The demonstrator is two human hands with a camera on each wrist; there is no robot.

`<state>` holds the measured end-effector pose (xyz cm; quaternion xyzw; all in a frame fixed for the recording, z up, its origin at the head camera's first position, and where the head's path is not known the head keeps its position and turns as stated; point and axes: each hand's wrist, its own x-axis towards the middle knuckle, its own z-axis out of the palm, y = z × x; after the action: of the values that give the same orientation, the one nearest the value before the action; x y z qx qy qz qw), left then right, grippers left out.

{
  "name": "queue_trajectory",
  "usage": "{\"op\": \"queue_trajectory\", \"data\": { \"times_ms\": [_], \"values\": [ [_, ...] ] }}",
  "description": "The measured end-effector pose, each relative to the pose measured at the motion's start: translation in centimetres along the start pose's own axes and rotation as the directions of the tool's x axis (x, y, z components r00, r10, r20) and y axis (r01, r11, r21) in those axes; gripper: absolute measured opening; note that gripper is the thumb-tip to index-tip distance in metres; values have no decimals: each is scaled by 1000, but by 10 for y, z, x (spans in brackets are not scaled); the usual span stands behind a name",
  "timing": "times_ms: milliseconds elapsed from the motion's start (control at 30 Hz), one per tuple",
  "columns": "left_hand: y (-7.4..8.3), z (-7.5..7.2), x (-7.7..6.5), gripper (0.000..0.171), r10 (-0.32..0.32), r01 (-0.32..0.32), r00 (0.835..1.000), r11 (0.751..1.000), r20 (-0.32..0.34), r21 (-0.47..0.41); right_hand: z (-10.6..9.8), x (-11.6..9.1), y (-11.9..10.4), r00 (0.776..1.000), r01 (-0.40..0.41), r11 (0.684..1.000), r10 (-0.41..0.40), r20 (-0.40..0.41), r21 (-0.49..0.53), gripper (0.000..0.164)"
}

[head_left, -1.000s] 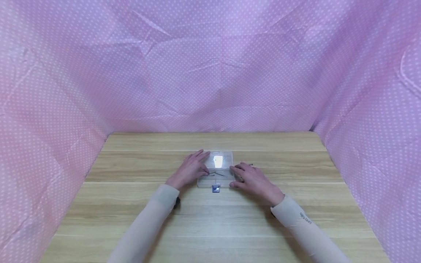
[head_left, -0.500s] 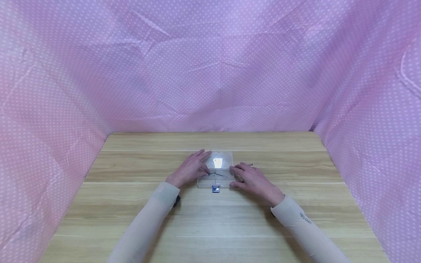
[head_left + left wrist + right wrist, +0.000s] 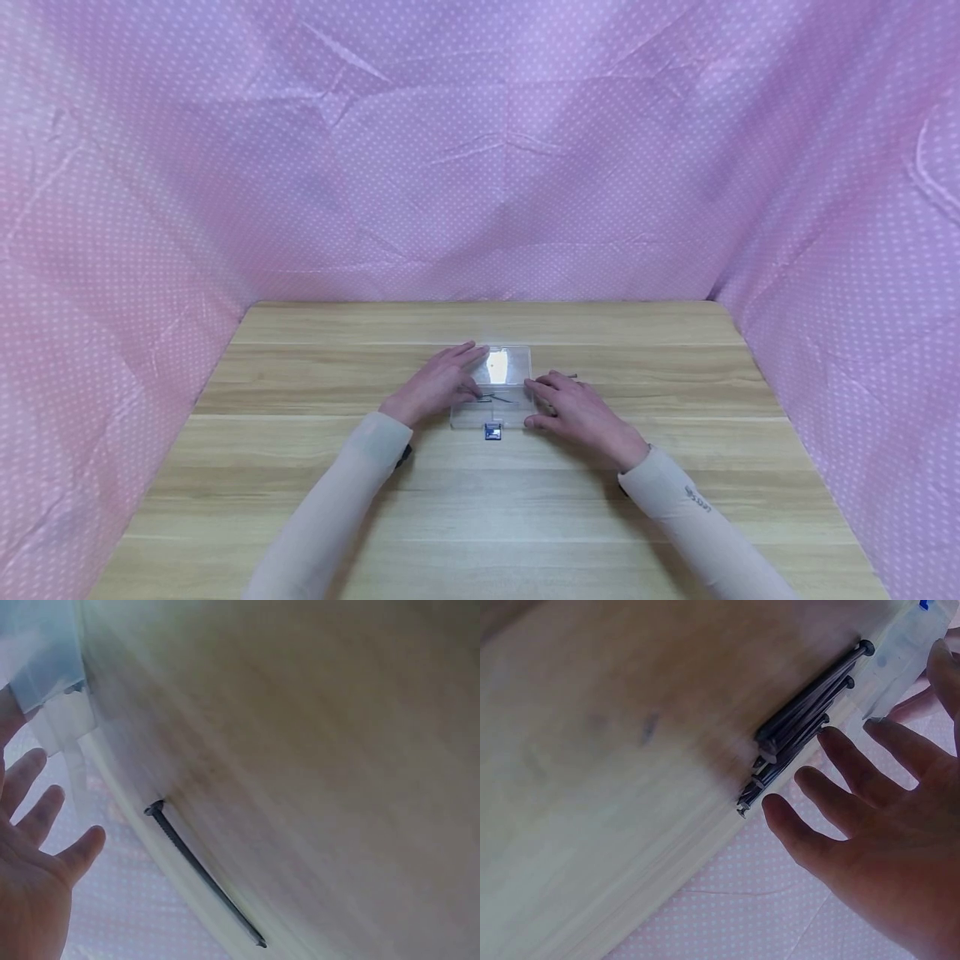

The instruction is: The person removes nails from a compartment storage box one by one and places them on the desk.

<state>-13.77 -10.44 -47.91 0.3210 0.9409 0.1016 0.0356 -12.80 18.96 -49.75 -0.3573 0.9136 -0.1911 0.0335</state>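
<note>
A clear plastic box [image 3: 512,415] lies on the table with its lid [image 3: 515,367] swung back. A few dark nails [image 3: 501,398] rest inside it. My left hand [image 3: 438,385] is at the box's left side, fingers reaching over the lid and thumb close to the nails; in the left wrist view its other fingers [image 3: 46,802] are spread. At the right wall, my right hand [image 3: 581,408] touches the box with thumb and forefinger, its remaining fingers extended. A small blue-and-white piece [image 3: 492,432] sits at the box's front edge.
One nail [image 3: 206,874] lies alone on the table near the left hand. Beside the right hand is a pile of several dark nails [image 3: 802,712], mostly hidden in the head view. The wooden table [image 3: 487,517] is bounded by pink dotted cloth [image 3: 480,167].
My left hand has shifted slightly to the right, over the lid and box. The right hand stays in place, and the nails by the left thumb have shifted a little.
</note>
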Motion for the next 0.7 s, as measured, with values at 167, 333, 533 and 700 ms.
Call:
{"op": "queue_trajectory", "data": {
  "times_ms": [167,333,533,700],
  "values": [
    [-1,2,2,16,23,-24,1000,999,6,46,-1,0,-1,1000,-1,1000,1,5,-2,66],
    [0,2,3,15,52,-53,999,995,14,88,-1,0,-1,1000,-5,1000,5,9,-10,66],
    [1,1,3,16,48,-49,999,996,7,73,-1,-1,-1,1000,2,1000,-2,6,-16,65],
    [1,2,4,16,31,-32,999,997,13,66,-1,-1,-1,1000,12,1000,-12,-5,-17,65]
  ]
}}
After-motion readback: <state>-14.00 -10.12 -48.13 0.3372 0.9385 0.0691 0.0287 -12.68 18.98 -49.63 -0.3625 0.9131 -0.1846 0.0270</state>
